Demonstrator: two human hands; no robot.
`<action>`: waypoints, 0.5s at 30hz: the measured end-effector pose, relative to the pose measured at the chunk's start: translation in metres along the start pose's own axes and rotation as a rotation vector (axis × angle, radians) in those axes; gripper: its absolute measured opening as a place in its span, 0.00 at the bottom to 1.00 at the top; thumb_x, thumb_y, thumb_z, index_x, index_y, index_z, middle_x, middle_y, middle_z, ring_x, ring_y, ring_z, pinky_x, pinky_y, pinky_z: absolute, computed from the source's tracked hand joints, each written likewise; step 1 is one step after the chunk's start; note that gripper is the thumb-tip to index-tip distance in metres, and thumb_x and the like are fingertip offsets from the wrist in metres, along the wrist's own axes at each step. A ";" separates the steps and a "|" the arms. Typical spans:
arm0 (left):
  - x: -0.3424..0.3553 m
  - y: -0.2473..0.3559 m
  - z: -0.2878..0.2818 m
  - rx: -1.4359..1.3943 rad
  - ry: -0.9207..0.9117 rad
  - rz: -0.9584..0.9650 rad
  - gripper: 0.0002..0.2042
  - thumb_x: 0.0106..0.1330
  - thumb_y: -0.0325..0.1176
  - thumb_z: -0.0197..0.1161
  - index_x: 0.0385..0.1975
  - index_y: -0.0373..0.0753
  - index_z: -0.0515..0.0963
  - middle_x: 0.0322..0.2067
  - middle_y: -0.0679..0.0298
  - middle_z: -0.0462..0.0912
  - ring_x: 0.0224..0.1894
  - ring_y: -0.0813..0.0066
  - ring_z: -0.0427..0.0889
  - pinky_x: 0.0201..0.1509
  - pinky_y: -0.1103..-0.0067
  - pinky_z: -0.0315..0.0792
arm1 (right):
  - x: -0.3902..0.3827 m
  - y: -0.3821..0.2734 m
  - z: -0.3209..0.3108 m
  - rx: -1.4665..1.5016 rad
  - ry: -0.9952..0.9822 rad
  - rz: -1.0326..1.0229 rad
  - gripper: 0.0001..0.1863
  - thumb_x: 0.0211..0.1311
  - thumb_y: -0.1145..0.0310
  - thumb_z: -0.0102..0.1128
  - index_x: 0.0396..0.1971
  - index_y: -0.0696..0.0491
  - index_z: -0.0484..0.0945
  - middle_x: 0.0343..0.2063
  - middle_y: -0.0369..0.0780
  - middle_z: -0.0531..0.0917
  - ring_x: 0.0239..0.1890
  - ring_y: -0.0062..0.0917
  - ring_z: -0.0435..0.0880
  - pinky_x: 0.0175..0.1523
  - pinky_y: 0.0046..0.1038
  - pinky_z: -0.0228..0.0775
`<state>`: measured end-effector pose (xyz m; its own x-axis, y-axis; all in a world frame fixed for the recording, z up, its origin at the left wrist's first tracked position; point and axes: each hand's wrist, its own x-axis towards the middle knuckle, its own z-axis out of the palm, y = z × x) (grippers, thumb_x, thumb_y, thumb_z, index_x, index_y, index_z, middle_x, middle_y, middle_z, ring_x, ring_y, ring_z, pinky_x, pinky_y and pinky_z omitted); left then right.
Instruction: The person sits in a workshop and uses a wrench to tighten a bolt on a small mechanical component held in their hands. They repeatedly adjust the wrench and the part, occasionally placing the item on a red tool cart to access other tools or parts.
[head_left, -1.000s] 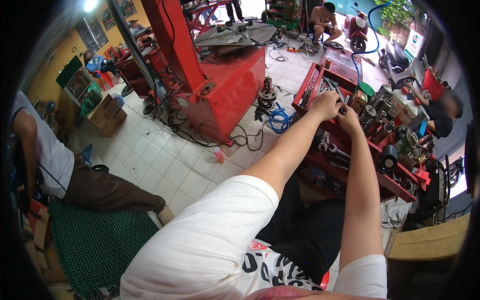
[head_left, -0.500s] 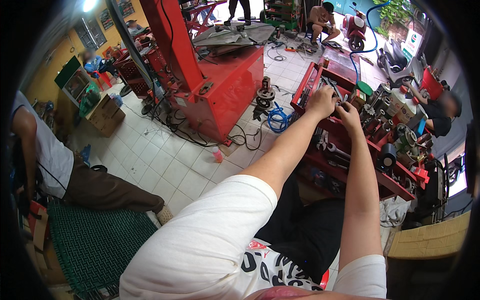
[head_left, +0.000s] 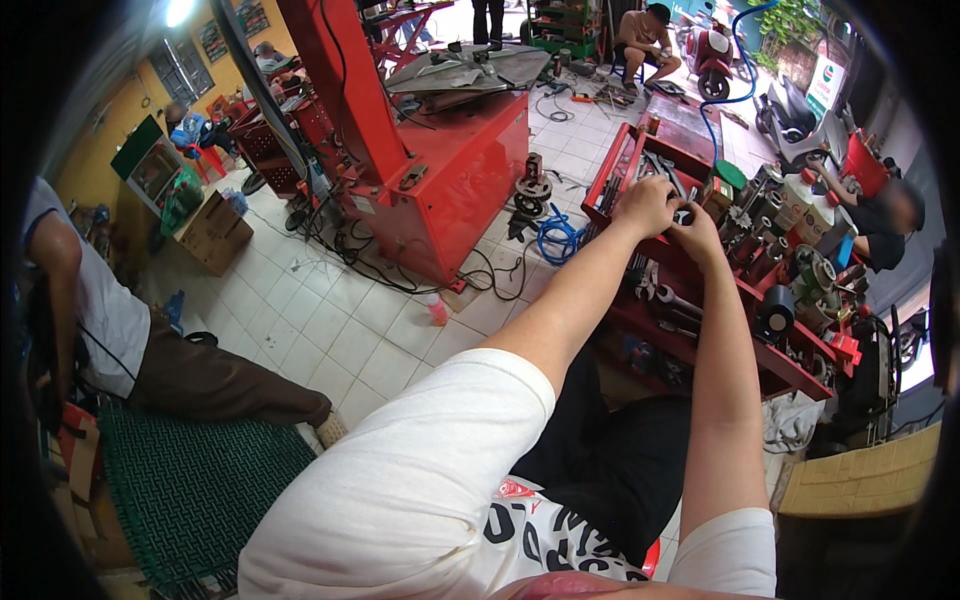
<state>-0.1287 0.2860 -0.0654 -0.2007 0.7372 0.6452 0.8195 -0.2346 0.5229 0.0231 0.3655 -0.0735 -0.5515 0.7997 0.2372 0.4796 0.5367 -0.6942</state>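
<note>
Both my hands meet over the upper tray of a red tool cart (head_left: 600, 190). My left hand (head_left: 643, 210) has its fingers curled around a small dark part (head_left: 682, 215), too small to make out clearly. My right hand (head_left: 695, 232) pinches at that same part from the right, just beside my left fingertips. Long metal tools lie in the tray under and behind my hands. Large wrenches (head_left: 668, 298) lie in the lower tray, and cans and metal parts (head_left: 765, 230) crowd the cart's right side, near a green lid (head_left: 730, 175).
A red lift machine (head_left: 440, 200) stands ahead, with black cables and a coiled blue hose (head_left: 560, 240) on the tiled floor. A person (head_left: 85, 320) is close at left beside a green woven seat (head_left: 190, 480); others (head_left: 645, 45) (head_left: 880, 230) are further back and at right.
My fingers have shifted slightly around the small part, the right hand's tilting a little. My arms stay nearly in place over the cart.
</note>
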 end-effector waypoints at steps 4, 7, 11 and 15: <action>0.002 0.000 0.003 0.014 -0.035 0.040 0.14 0.69 0.43 0.65 0.37 0.37 0.85 0.42 0.52 0.85 0.50 0.50 0.83 0.56 0.59 0.74 | 0.006 0.011 0.005 -0.032 0.012 -0.180 0.26 0.51 0.59 0.74 0.48 0.59 0.84 0.36 0.50 0.88 0.39 0.32 0.88 0.50 0.34 0.78; -0.003 -0.004 -0.002 0.005 -0.047 0.014 0.14 0.69 0.43 0.66 0.36 0.36 0.84 0.42 0.52 0.85 0.49 0.48 0.83 0.55 0.58 0.75 | 0.002 -0.002 0.007 -0.118 -0.046 -0.106 0.25 0.52 0.59 0.74 0.47 0.59 0.85 0.36 0.49 0.89 0.39 0.32 0.88 0.50 0.34 0.78; 0.001 0.000 0.003 -0.005 -0.019 0.043 0.14 0.69 0.43 0.66 0.36 0.36 0.84 0.42 0.52 0.85 0.48 0.48 0.84 0.54 0.58 0.75 | 0.008 0.016 0.007 -0.002 -0.014 -0.115 0.27 0.51 0.59 0.75 0.48 0.61 0.84 0.37 0.47 0.90 0.38 0.31 0.88 0.49 0.34 0.78; 0.000 0.002 0.005 -0.023 0.015 0.001 0.13 0.68 0.42 0.67 0.36 0.36 0.84 0.42 0.53 0.85 0.49 0.49 0.83 0.55 0.58 0.75 | 0.007 0.017 0.007 -0.009 0.013 -0.088 0.28 0.53 0.58 0.76 0.49 0.62 0.84 0.42 0.47 0.90 0.44 0.29 0.88 0.53 0.32 0.77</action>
<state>-0.1249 0.2885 -0.0674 -0.2083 0.7272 0.6541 0.8070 -0.2501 0.5351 0.0228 0.3786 -0.0883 -0.5831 0.7526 0.3060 0.4359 0.6077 -0.6639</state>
